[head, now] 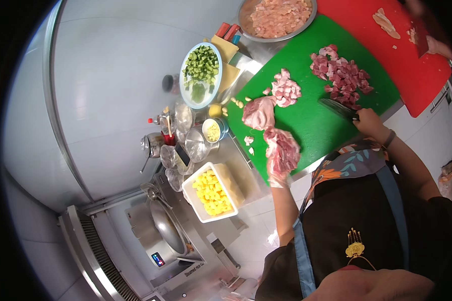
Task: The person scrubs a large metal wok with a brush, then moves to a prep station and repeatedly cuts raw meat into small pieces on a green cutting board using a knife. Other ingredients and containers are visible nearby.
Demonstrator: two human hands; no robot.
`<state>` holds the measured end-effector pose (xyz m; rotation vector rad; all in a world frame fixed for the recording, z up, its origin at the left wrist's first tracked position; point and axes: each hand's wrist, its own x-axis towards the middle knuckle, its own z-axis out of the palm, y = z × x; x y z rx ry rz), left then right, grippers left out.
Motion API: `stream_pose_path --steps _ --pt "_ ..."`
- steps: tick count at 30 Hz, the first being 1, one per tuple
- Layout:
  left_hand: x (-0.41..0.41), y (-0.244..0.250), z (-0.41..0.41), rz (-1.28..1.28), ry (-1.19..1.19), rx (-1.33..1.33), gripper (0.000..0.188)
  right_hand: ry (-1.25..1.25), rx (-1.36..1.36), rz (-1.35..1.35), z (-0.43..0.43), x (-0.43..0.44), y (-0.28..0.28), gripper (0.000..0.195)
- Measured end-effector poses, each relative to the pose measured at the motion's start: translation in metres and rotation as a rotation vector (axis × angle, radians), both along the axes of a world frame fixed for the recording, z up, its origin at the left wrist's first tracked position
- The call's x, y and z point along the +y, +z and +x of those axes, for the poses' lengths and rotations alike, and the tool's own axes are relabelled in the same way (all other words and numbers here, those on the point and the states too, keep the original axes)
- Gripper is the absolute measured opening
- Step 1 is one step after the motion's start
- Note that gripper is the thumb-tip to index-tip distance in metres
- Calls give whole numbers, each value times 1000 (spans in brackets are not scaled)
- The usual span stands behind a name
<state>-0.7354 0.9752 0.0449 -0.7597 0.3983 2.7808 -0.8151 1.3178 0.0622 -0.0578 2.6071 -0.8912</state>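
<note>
My left hand, in a clear plastic glove, grips a piece of raw meat at the lower left of the green cutting board. Its fingers are largely hidden by the meat. My right hand holds a kitchen knife by its dark handle, the blade low over the board near a pile of diced red meat. Another raw piece touches the held one, with paler diced meat above it. Garlic cloves lie at the board's left edge.
A co-worker's hand is by a blade on the red cutting board. Around the green board stand a steel bowl of diced meat, a plate of diced cucumber, a cup of chopped garlic and a white tub of yellow chunks.
</note>
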Motion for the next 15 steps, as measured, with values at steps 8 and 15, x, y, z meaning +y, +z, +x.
stream_pose_path --steps 8,15 --pt "54 17 -17 -430 -182 -185 53 -1 10 11 4 -2 0 19" --pt "71 -35 4 -1836 -108 56 60 -34 0 -51 4 -8 11 21"
